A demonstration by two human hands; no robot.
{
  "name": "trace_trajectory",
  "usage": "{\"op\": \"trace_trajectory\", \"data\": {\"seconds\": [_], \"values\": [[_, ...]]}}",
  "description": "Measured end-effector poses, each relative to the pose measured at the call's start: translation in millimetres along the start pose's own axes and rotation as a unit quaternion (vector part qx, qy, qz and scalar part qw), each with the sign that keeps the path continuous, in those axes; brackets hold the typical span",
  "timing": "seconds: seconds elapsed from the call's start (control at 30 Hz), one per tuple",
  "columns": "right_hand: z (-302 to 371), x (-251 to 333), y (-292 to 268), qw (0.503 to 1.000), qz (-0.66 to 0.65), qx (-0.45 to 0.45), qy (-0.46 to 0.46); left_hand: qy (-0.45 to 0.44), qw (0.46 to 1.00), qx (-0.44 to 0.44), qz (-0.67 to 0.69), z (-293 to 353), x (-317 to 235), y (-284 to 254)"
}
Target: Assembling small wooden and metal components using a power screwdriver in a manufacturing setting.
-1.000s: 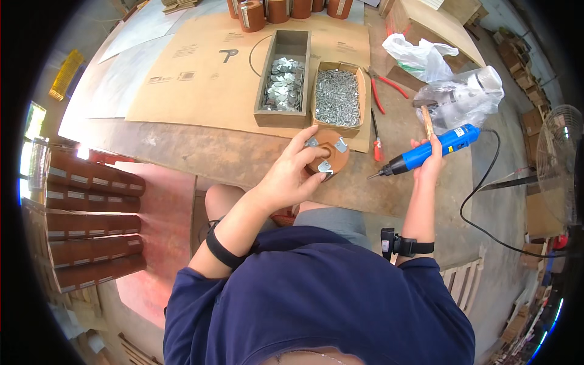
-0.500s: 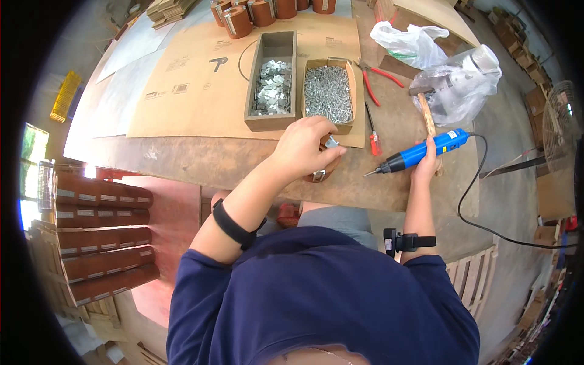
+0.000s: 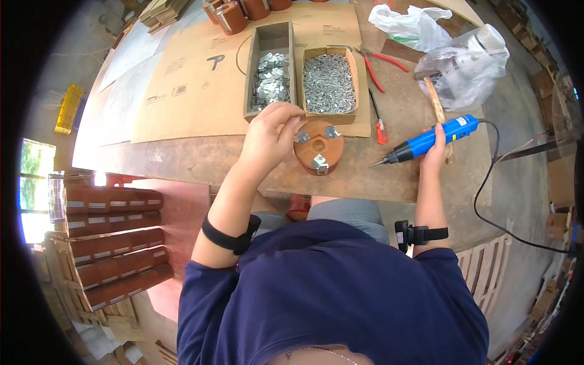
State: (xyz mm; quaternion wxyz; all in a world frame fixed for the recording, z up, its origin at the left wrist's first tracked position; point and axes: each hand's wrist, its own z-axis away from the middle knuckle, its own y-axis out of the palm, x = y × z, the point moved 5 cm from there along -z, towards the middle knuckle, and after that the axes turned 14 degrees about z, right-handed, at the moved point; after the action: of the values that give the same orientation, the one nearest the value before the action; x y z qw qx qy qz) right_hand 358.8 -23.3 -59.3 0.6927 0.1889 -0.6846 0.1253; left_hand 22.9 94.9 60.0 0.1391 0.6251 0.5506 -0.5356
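Note:
A round reddish-brown spool-like piece (image 3: 319,145) with a centre hole stands near the table's front edge. Three small metal clips sit around its top: a left clip (image 3: 302,135), a right clip (image 3: 332,131) and a front clip (image 3: 320,162). At its left rim, my left hand (image 3: 267,139) is closed in a pinch beside the left clip; what lies between the fingertips is hidden. My right hand (image 3: 434,152) grips a blue electric screwdriver (image 3: 435,141), its bit pointing left toward the spool, apart from it.
Behind the spool stand a long box of metal clips (image 3: 271,79) and a carton of screws (image 3: 330,84). To the right lie red-handled pliers (image 3: 374,70), a red screwdriver (image 3: 381,129), a wooden-handled hammer (image 3: 434,100) and plastic bags (image 3: 468,67). A black cord (image 3: 480,201) trails right.
My left hand has moved left from over the spool to its left rim, uncovering the top and its clips. The electric screwdriver stays in my right hand, its bit still pointing left.

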Motion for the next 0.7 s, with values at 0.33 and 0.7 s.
{"op": "trace_trajectory", "data": {"seconds": [0.33, 0.7], "values": [[-5, -2, 1, 1.000, 0.013, 0.008, -0.001, 0.084, 0.977, 0.149, -0.128, 20, -25, 5], [-7, 2, 0, 1.000, 0.017, -0.003, 0.002, 0.069, 0.990, 0.052, -0.113, 39, -24, 6]]}}
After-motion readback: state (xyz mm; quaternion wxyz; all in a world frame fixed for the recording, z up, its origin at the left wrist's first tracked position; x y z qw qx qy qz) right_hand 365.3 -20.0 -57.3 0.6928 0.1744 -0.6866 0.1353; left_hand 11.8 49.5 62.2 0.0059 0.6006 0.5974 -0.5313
